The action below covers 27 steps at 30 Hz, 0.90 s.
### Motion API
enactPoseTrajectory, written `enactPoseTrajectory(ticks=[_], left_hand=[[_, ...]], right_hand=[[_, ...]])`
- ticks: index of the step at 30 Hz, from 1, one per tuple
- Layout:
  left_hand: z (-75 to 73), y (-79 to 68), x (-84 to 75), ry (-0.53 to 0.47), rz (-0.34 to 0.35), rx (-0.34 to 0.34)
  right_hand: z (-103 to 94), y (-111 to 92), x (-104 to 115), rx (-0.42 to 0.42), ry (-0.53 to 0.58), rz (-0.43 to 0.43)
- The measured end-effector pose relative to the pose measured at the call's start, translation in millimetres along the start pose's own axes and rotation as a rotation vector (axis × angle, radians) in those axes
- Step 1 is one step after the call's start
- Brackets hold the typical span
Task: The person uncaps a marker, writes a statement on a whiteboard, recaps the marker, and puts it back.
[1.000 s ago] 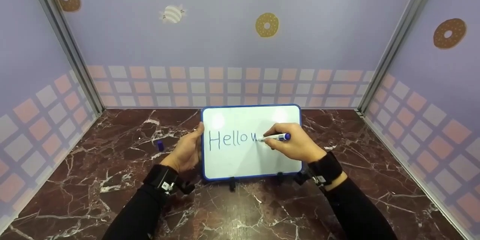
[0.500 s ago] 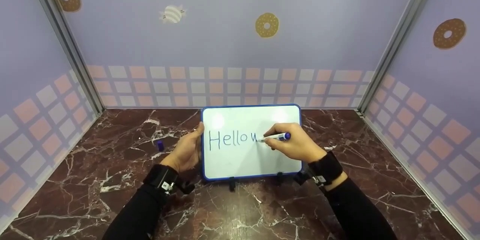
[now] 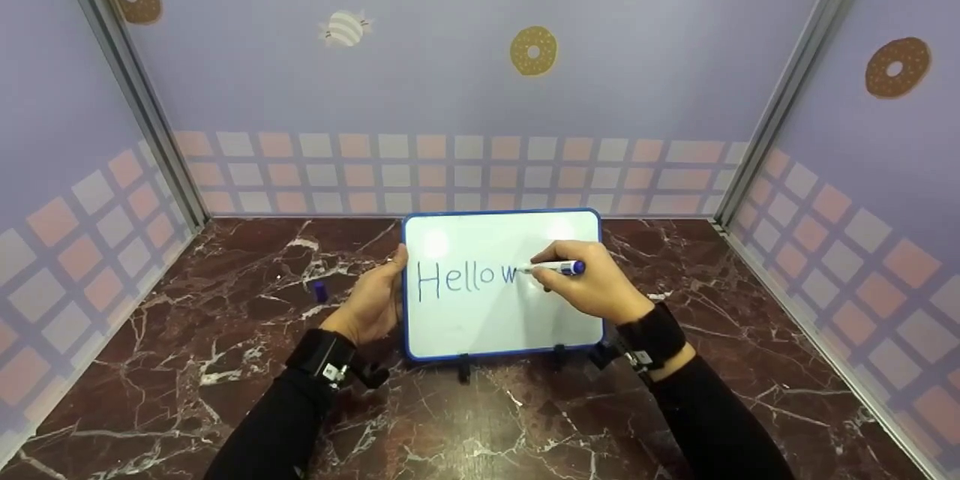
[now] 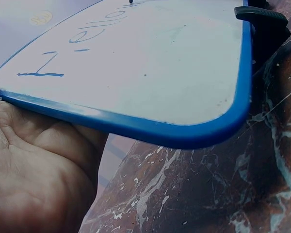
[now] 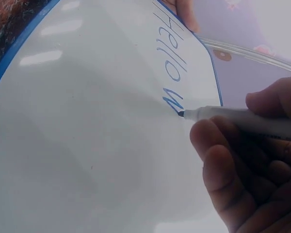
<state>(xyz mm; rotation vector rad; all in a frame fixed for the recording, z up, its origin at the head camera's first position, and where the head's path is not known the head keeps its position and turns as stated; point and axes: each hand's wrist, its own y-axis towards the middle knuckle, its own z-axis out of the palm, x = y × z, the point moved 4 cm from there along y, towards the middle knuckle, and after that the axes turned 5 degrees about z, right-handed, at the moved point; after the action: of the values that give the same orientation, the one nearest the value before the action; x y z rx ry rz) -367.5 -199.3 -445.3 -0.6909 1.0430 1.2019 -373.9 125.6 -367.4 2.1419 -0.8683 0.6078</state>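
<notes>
A blue-framed whiteboard [image 3: 480, 326] stands tilted back on the table, with "Hello w" written on it in blue. My left hand [image 3: 371, 304] grips its left edge, the thumb at the front and the fingers hidden behind. In the left wrist view the blue frame [image 4: 184, 136] runs across that palm. My right hand [image 3: 592, 285] pinches a white marker [image 3: 555, 268] with a blue end. Seen from the right wrist, the marker's dark tip [image 5: 181, 114] is at the last stroke of the "w", and the other fingers [image 5: 223, 170] are curled below the barrel.
A blue marker cap [image 3: 320, 291] lies on the dark marbled table [image 3: 247, 345], left of the board. Black feet [image 3: 464, 369] support the board's lower edge. Patterned wall panels [image 3: 450, 90] enclose the table at the back and both sides.
The marker tip has moved up and slightly right, adding the last upstroke of the "w". My right hand rose a little with it. The left hand and the board have stayed still.
</notes>
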Motion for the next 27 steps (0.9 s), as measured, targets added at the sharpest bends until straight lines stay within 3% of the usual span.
enactPoseTrajectory(ticks=[10,27], left_hand=[[-0.5,0.3,0.6,0.013,0.003,-0.005],[0.4,0.4,-0.2,0.002,0.004,-0.009]], right_hand=[[-2.5,0.5,0.5,-0.041,-0.023,-0.018],[-3.1,-1.1,1.3,-0.017,-0.014,-0.025]])
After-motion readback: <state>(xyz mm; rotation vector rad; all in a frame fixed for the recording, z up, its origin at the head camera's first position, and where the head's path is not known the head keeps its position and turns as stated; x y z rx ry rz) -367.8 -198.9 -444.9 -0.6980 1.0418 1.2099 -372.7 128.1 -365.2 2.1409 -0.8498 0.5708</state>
